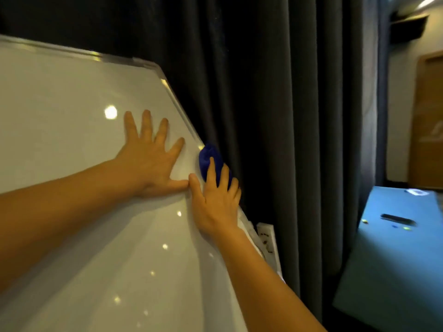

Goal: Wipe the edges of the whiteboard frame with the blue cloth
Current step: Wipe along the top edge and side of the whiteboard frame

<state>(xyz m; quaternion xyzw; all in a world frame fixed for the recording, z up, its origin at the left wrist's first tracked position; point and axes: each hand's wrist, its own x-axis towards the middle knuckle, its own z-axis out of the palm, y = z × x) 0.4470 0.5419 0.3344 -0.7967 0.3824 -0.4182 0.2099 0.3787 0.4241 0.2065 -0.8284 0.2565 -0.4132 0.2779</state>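
In the head view, the right hand (217,200) presses the blue cloth (211,159) against the right edge of the whiteboard frame (178,101); its fingers (212,168) are curled over the bunched cloth and hold it, with the thumb lying on the white surface. The left hand (148,159) lies flat on the whiteboard (60,116) just beside the right thumb, its fingers spread wide and holding nothing. The cloth sits directly under the right fingers, touching the frame and close to the dark curtain (275,116) behind it. From here, I think the cloth could slip off the narrow edge and catch in the curtain if the hand pushes too far outward, and the board could shift if the left hand stops bracing it. The lower part of the frame is hidden by the right arm, the left part of the board is cut off, and the white object (267,240) below the right wrist is hard to identify.
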